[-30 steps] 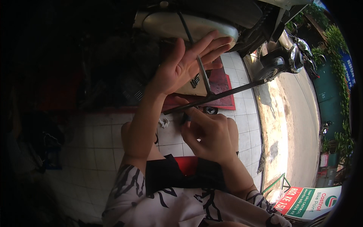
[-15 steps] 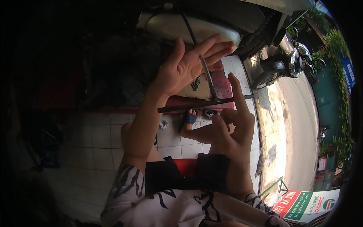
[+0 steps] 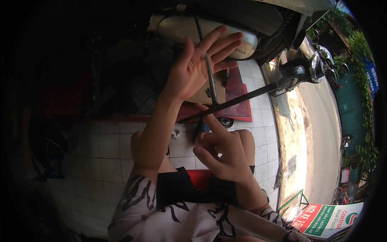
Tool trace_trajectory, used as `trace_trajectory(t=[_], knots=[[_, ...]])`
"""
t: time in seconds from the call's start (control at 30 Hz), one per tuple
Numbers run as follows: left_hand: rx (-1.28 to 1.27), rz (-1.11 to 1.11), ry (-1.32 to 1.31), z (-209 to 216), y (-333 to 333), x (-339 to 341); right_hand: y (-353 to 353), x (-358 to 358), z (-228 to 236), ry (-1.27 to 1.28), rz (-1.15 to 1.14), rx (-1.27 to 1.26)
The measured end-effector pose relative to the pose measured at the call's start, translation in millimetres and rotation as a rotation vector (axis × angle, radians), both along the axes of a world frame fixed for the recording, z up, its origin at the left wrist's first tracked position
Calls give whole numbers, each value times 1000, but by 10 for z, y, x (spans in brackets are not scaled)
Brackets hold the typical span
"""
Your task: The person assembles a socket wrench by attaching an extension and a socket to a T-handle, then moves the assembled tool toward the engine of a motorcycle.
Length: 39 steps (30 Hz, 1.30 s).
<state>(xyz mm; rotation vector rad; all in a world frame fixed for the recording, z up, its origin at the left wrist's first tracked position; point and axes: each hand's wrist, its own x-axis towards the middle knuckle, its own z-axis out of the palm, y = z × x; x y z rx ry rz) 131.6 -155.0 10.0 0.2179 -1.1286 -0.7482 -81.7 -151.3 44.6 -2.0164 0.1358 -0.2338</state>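
Observation:
A dark metal T-handle wrench (image 3: 212,76) runs its long shaft up toward the silver casing (image 3: 242,45) of a motorbike. Its crossbar (image 3: 250,96) slants across the middle, the right end raised. My left hand (image 3: 193,72) is open, palm showing and fingers spread, with the shaft passing along the fingers; part of the shaft is hidden there. Just below the joint of the T is my right hand (image 3: 221,149), index finger stretched out against the crossbar and the other fingers curled loosely around nothing visible.
Below the motorbike lies a red platform (image 3: 240,111) with a cardboard piece (image 3: 201,97) and small dark parts. A round metal part (image 3: 226,122) and crumpled white paper (image 3: 176,133) are near its edge. Another motorbike (image 3: 312,68) stands right; a signboard (image 3: 330,220) is lower right.
The wrench's crossbar has turned, its right end swinging up. My right hand has moved left and its index finger now meets the bar near the joint. My left hand has shifted slightly up-left.

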Motion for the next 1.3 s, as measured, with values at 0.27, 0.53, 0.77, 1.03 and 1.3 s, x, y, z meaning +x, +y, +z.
trace_trajectory(t=[0.27, 0.53, 0.77, 1.03, 1.3], knots=[[37, 22, 52, -42, -75, -20, 78, 135, 97, -130, 111, 39], [43, 29, 36, -40, -125, -26, -146, 84, 163, -186, -145, -74], [79, 13, 28, -70, -147, -24, -279, -93, -25, -114, -356, -196], [35, 12, 78, -55, -96, 40, -254, -226, -177, -45, -420, -171], [-22, 41, 77, -41, -37, 95, 12, -84, -286, -36, -177, -163]])
